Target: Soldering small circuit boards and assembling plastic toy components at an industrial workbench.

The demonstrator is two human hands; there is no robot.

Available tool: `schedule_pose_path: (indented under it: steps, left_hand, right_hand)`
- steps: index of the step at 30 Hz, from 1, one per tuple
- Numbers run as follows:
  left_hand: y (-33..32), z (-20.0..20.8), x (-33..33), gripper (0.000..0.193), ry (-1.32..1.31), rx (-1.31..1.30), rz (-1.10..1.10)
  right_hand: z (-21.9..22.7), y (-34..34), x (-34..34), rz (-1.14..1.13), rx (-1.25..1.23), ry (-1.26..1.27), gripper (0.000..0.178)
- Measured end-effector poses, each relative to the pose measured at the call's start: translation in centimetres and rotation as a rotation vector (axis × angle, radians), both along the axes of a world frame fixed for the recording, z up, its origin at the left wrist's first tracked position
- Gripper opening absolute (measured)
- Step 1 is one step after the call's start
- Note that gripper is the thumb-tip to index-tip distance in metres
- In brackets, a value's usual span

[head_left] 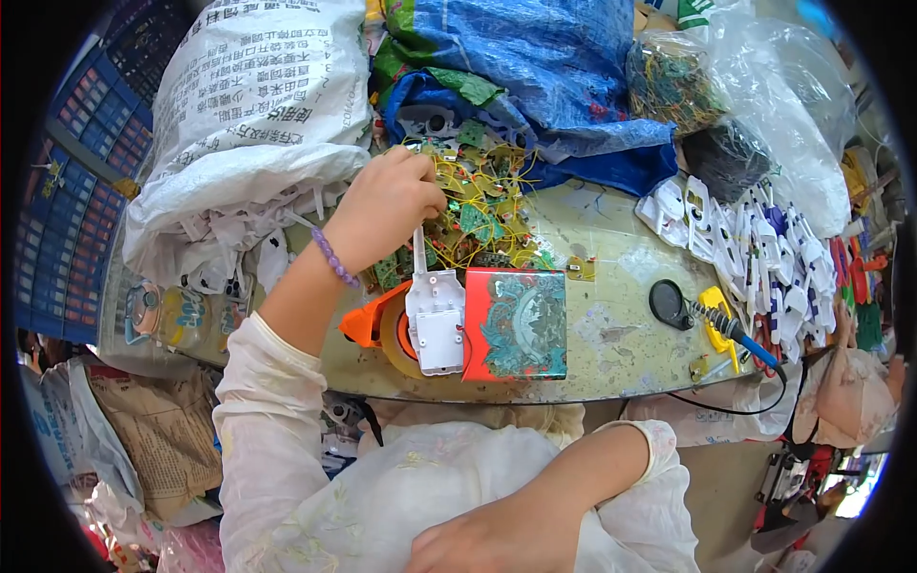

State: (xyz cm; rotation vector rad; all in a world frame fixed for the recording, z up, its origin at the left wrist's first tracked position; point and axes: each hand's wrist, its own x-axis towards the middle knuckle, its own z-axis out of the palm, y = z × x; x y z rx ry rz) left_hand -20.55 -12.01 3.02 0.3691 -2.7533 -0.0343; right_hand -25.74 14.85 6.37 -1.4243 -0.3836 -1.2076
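My left hand (396, 202), with a purple bead bracelet (330, 253) at the wrist, reaches to the left edge of a heap of small green circuit boards (480, 224) with thin yellow wires. Its fingers are curled in, and what they pinch is hidden. Just below it lies a white plastic housing half (439, 325) with a narrow neck, partly over a tape roll (396, 334) and beside a red box (516, 325) with a worn top. My right hand (487, 540) rests low in front of my body, its fingers cut off by the lower edge.
A soldering iron (740, 334) stands in a yellow holder (714, 320) at the right, near a round black lid (669, 303). Several white housings (764, 258) are piled there. A white sack (258, 105) and a blue sack (535, 67) stand behind. A blue crate (72, 210) is at left.
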Motion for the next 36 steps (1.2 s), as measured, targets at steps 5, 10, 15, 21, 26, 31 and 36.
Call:
schedule_pose_path:
  steps: [5,10,15,21,26,31,36]
  left_hand:
    - [-1.2,0.3,-0.1,0.004,-0.032,0.003,-0.096]
    - [-1.6,2.3,1.4,0.005,0.182,0.426,0.034]
    - [-0.9,2.0,2.5,0.014,0.505,1.006,0.241]
    - [6.2,1.1,2.0,0.014,0.912,1.109,0.128]
    - [8.8,1.5,2.8,0.018,0.494,-0.148,-0.268]
    - [9.4,0.3,3.3,0.014,0.611,-0.161,-0.304]
    - [10.7,0.2,4.8,0.013,0.366,0.109,-0.032]
  right_hand:
    - [0.3,-0.1,-0.3,0.041,-0.008,0.019,0.028]
    - [0.8,-0.1,-1.9,0.037,-0.064,0.217,0.026]
    - [-0.9,-1.3,-4.4,-0.474,0.007,0.302,0.01]
    - [-3.6,-3.4,-6.6,-0.99,0.755,0.187,0.023]
    - [-4.0,-5.0,-6.9,-0.838,0.963,-0.07,0.047]
    - [-4.2,-4.8,-8.2,-1.034,0.926,0.09,0.038]
    - [-6.0,-4.5,-12.8,-1.722,0.463,0.784,0.021]
